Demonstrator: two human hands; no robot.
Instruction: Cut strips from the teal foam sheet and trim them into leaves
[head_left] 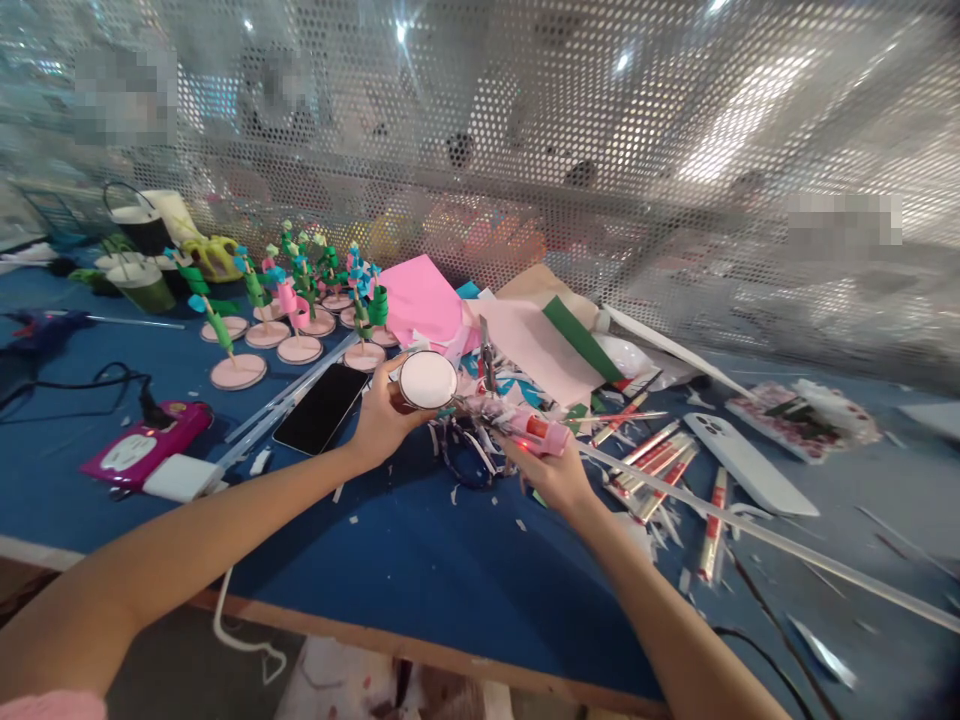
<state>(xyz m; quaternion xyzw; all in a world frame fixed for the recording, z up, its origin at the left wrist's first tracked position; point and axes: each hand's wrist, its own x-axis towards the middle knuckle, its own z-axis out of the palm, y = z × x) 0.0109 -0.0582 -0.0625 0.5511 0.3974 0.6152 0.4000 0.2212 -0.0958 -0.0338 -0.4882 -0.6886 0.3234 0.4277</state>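
My left hand [381,420] is closed around a small round pink disc [427,380], held up edge-on over the blue table [420,570]. My right hand [551,470] grips a pink glue gun [536,430], its tip pointing left toward the disc. Both hands hover just above a pile of paper scraps. Finished paper flowers on round pink bases [296,300] stand in a group to the left behind my left hand.
A black phone [321,408] lies beside my left hand. A pink device [146,443] and white charger sit at left with cables. Pink and green paper sheets [480,320] lie ahead. Glue sticks [660,460] and a white phone case [746,463] are at right. A perforated screen stands behind.
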